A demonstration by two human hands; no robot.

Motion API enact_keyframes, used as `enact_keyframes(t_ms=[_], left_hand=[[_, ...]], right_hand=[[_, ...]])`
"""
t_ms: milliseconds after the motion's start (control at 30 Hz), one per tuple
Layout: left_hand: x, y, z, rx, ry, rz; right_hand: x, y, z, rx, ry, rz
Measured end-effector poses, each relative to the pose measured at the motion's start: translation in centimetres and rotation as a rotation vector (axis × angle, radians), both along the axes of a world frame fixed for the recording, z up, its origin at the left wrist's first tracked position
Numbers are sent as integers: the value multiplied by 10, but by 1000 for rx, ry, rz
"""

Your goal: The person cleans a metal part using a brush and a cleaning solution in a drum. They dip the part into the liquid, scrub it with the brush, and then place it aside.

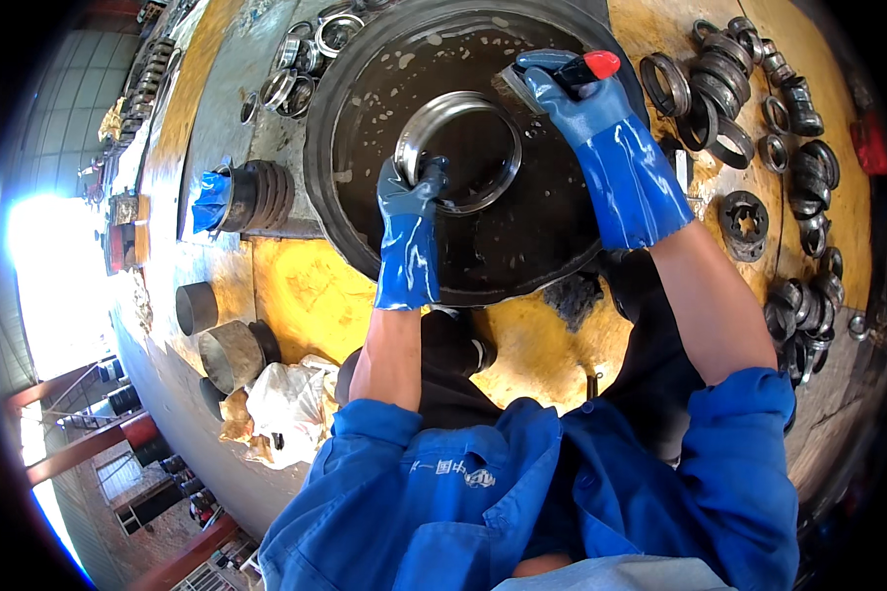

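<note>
Left hand [412, 187] is pinching a metal ring [411, 138] over the black basin [322, 163] while the right hand [577, 97] is gripping a brush [601, 66] apart from it, the brushing seemingly being unfinished.

White printed lettering [438, 466], a short row of characters, stands on the left chest of the blue jacket [503, 512] at the near side; a white emblem [479, 478] ends the row at its right.

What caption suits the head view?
Blue-gloved left hand holds shiny metal ring over round black basin; right hand grips a red-tipped brush.
</note>
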State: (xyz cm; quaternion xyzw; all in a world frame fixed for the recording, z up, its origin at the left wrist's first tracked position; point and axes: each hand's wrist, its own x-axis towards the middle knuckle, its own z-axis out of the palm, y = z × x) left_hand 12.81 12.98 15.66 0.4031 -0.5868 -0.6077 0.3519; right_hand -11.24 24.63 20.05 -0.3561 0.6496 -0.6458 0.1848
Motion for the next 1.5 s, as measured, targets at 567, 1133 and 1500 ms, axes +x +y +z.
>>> enact_keyframes(t_ms=[567,1133,1500], left_hand=[[2,12,34,-430,-243,-65],[3,9,42,-173,-109,49],[3,17,2,531,173,151]], right_hand=[[13,5,21,-75,-30,31],[13,7,16,-79,16,48],[19,5,13,-30,-47,42]])
